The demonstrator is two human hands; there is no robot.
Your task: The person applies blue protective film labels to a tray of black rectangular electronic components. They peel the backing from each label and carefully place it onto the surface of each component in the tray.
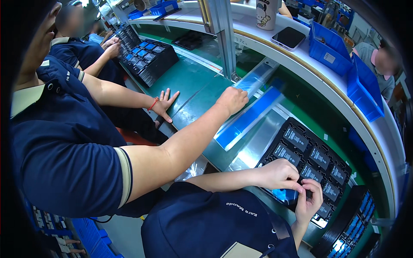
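Well, the worker's left hand is curled, thumb near forefinger, and the bent fingers of the right hand come up to meet it; whether they pinch anything between their tips I can't tell. Just under them a shiny blue-faced piece shows at the near edge of a black tray, whose pockets hold flat dark modules with fine white print. Beyond the tray's right side, towards the desk's right end, stands a stack of black trays, blue pieces in the top one. Past the tray's left corner lies a blue strip, and beside it a co-worker's closed hand leans in, the other hand spread flat on the green desk. Near the desk's left end sits another tray stack, blue and grey pieces on top. Along the raised shelf's edge are a phone and two blue bins, the nearer one beside a white-labelled one holding small parts.
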